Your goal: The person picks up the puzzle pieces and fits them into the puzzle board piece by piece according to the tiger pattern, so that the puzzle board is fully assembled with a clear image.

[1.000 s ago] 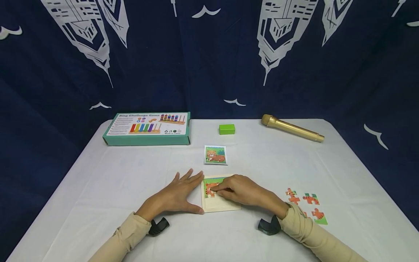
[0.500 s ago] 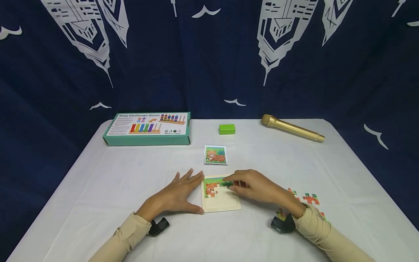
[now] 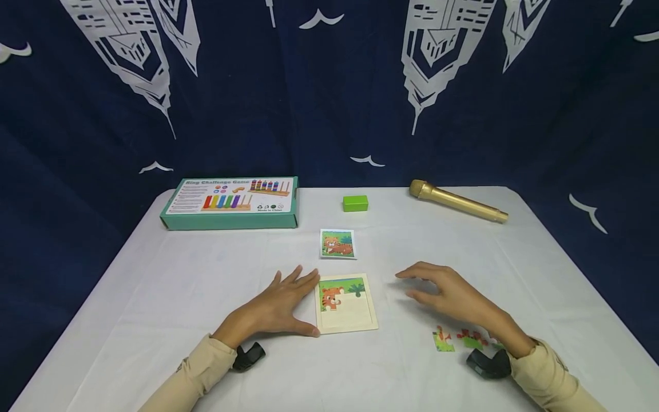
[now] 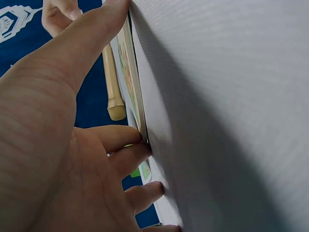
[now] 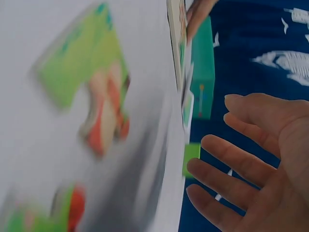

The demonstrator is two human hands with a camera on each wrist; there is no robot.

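A shallow wooden puzzle tray [image 3: 350,318] lies at the table's middle, with joined tiger jigsaw pieces [image 3: 331,296] along its top and left; the lower right shows bare wood. My left hand [image 3: 278,306] is spread flat beside it, thumb and fingertips touching the left edge, as the left wrist view also shows. Right of the tray, my right hand [image 3: 455,293] hovers over the cloth with loosely bent fingers and holds nothing. Loose jigsaw pieces [image 3: 444,339] lie below that hand, some hidden by the wrist. In the right wrist view a green and orange piece [image 5: 106,63] looks blurred.
Behind the tray lies a tiger picture card [image 3: 337,244]. Farther back are a green block [image 3: 355,203], a teal-edged game box [image 3: 231,206] on the left and a gold microphone [image 3: 458,201] on the right. A dark blue printed curtain [image 3: 288,103] hangs behind the table.
My right hand has left the tray and moved right, opening its fingers. Its dark green tree section now shows uncovered at the tray's upper right. The left hand keeps its place.
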